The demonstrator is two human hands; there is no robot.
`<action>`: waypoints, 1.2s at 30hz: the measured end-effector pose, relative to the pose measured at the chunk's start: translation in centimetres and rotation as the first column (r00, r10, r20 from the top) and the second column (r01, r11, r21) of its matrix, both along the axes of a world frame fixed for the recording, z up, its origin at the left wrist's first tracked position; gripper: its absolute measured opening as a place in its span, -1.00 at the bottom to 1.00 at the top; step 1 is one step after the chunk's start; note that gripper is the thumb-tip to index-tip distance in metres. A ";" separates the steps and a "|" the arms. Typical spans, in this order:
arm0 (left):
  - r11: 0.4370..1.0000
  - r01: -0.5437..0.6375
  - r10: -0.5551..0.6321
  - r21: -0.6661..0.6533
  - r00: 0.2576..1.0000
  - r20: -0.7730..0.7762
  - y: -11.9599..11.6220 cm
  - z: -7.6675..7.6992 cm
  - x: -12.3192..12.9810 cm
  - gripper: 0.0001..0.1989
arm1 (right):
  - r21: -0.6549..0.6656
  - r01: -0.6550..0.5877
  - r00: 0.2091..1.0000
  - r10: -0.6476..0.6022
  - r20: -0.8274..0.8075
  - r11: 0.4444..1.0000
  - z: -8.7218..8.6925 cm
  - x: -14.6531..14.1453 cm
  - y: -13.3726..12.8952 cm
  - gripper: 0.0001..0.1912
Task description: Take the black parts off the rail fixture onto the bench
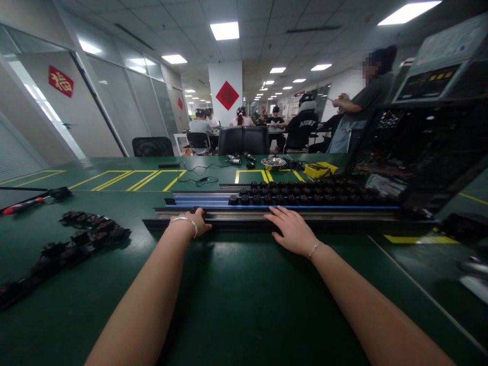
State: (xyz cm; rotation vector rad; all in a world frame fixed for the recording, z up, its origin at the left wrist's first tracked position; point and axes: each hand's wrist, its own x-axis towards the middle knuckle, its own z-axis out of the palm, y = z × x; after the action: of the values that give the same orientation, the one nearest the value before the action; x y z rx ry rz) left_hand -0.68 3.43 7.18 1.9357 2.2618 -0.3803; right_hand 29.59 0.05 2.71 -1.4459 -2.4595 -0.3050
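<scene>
Long dark rails [224, 223] lie side by side across the green table in front of me. At the left end of the nearer rails, my left hand [189, 222] has its fingers closed around a small black part [195, 209], mostly hidden by them. Farther right, my right hand [290, 229] rests on the rails with fingers stretched out, holding nothing. Behind it, rows of black fan-like pieces [280, 199] sit in the rails, some on a blue-lined rail [202, 201].
More black pieces [82, 236] lie at the left, near a red-handled tool [25, 205]. A metal bowl [273, 162], a yellow tray [320, 170] and cables stand at the back. An open computer case [419, 147] rises on the right. People sit beyond; one person [358, 101] stands.
</scene>
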 end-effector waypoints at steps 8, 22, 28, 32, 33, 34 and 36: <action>0.999 -0.012 0.010 0.035 0.999 0.039 0.4 -0.4 -0.6 -0.22 | -0.013 0.000 1.000 0.000 -0.011 1.000 0.0 0.0 0.0 -0.47; 1.000 -0.011 0.012 -0.025 0.999 0.030 0.2 0.7 -1.5 -0.25 | -0.007 -0.009 1.000 0.009 -0.014 1.000 0.0 0.0 0.0 -0.48; 1.000 -0.014 0.015 -0.019 0.999 0.041 0.0 1.3 -1.5 -0.29 | -0.008 -0.008 1.000 0.008 -0.006 1.000 0.0 0.1 0.1 -0.47; 0.999 -0.018 0.016 0.047 0.999 0.031 0.4 1.0 -2.2 -0.33 | -0.011 -0.007 1.000 0.007 -0.007 1.000 0.0 0.0 0.0 -0.47; 0.998 -0.025 0.023 0.062 0.999 0.026 0.6 0.9 -2.3 -0.34 | -0.011 -0.007 1.000 0.007 -0.008 1.000 0.0 0.0 0.0 -0.47; 0.997 -0.030 0.029 0.072 0.999 0.025 0.7 0.9 -2.5 -0.35 | -0.011 -0.005 1.000 0.005 -0.008 1.000 0.0 0.0 0.0 -0.47; 0.997 -0.031 0.029 0.077 0.999 0.035 1.0 0.8 -2.8 -0.38 | -0.009 -0.002 1.000 0.002 -0.007 1.000 0.1 0.0 0.0 -0.47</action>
State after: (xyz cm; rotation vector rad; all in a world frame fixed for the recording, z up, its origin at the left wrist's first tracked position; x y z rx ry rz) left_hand -3.46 4.44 7.99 1.9263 2.3143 -0.2575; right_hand 29.58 0.03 2.77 -1.4454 -2.4602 -0.2886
